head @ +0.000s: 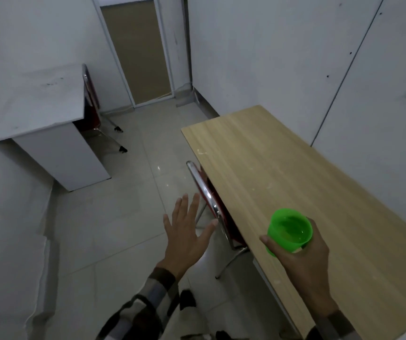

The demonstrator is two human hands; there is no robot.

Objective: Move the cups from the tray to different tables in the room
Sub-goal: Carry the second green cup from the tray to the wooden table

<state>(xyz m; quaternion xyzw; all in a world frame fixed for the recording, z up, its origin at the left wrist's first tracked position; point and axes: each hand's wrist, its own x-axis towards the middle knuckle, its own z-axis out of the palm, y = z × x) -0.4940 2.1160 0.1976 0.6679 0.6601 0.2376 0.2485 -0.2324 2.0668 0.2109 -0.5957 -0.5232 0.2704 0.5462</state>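
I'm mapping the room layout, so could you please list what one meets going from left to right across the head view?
White desk → door → open left hand → green cup held in the right hand → wooden table.

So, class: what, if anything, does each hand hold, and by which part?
The right hand holds a green cup by its side wall, fingers wrapped around it below the rim. The left hand is open and holds nothing.

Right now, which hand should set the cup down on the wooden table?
Right. The right hand already grips the green cup upright over the wooden table. The left hand is open, holds nothing, and hangs over the floor beside the chair.
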